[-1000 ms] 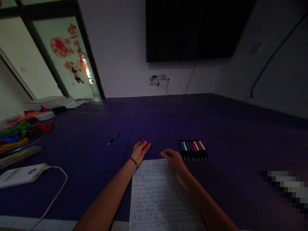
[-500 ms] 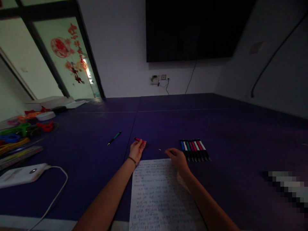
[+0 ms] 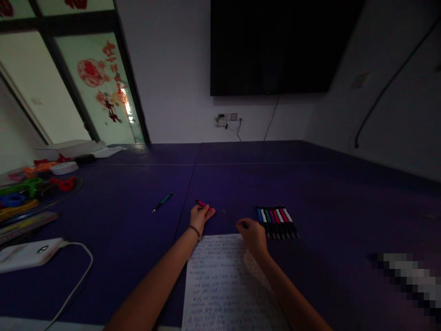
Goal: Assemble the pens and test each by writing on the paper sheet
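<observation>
My left hand point(image 3: 200, 219) is closed on a pink pen barrel point(image 3: 202, 204) with a dark end, held just beyond the paper's top edge. Across a small gap, my right hand point(image 3: 254, 235) pinches a thin pen refill point(image 3: 229, 217) that slants up and left toward the barrel. A dark piece point(image 3: 245, 225), its kind unclear, is also tucked in the right fingers. Below both hands lies a handwritten sheet of paper point(image 3: 220, 285), partly covered by the right forearm. Close beside the right hand is a row of several colored pens point(image 3: 275, 216) with dark grips.
A green pen point(image 3: 162, 202) lies alone to the left. Farther left are a white power bank point(image 3: 31, 253) with a cable, colorful scissors-like items point(image 3: 32, 186) and a white roll point(image 3: 64, 168). A blurred, pixelated object point(image 3: 409, 271) is at the right edge.
The refill in my right hand now shows more clearly and slants more steeply. My left hand has shifted slightly right with the pink barrel. The view has tilted a little upward.
</observation>
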`<act>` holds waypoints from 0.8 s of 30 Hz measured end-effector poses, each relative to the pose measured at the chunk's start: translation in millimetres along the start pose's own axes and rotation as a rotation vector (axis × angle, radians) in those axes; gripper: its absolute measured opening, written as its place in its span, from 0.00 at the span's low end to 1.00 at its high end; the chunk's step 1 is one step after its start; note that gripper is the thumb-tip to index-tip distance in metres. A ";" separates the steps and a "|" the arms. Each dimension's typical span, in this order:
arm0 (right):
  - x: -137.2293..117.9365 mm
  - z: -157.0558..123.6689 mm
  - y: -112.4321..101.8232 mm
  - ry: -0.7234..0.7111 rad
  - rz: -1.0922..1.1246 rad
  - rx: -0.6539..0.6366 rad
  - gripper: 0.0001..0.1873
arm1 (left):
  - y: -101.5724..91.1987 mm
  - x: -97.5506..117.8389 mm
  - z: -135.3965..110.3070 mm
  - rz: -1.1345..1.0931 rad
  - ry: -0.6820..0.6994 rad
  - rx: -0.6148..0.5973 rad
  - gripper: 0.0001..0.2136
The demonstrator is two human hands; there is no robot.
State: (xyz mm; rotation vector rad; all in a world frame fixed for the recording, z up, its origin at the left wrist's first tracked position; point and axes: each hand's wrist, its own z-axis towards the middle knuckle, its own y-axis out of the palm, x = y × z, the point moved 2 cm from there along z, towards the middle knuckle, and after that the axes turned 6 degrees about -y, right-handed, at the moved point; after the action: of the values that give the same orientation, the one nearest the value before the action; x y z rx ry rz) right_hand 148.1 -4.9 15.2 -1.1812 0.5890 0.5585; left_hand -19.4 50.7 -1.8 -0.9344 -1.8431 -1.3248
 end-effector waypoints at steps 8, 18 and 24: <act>-16.3 23.6 15.4 0.207 -0.229 -0.065 0.11 | 12.4 -10.1 9.6 0.208 -0.057 -0.045 0.07; -18.3 19.5 22.6 0.120 -0.313 -0.124 0.10 | 14.5 -13.4 12.0 0.347 -0.048 -0.098 0.06; -21.2 17.1 24.8 0.098 -0.314 -0.121 0.12 | 15.6 -12.4 12.3 0.376 -0.043 -0.097 0.07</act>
State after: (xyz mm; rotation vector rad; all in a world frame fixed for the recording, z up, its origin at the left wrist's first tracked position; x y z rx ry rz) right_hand 118.1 16.4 17.5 -1.3907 0.4445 0.2728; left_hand -1.1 64.0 -7.9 -1.2964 -1.5463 -1.1728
